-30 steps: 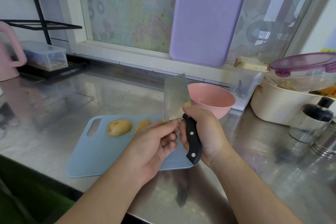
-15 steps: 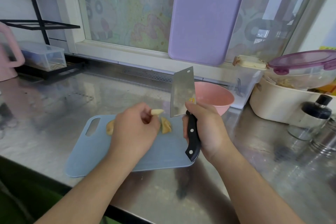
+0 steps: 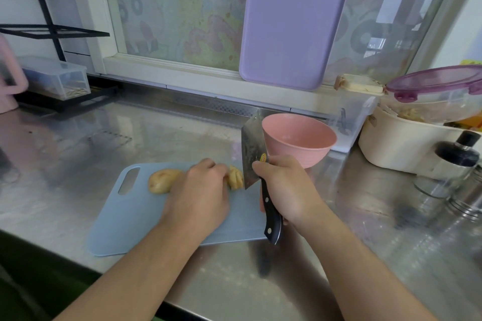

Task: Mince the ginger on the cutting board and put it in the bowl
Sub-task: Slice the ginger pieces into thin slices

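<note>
Nearest, the right hand (image 3: 287, 187) was clenched round the black handle of the cleaver (image 3: 251, 154), its blade tilted just at 3 o'clock of the sliced ginger (image 3: 236, 177) that the left hand (image 3: 200, 190) pinned with curled fingers on the blue cutting board (image 3: 135, 219). A whole ginger piece (image 3: 161, 180) lay uncut at 9 o'clock of that hand — so mincing looked barely begun. Beyond, at 1 o'clock of the board, the pink bowl (image 3: 300, 138) showed no ginger in the part of it visible.
</note>
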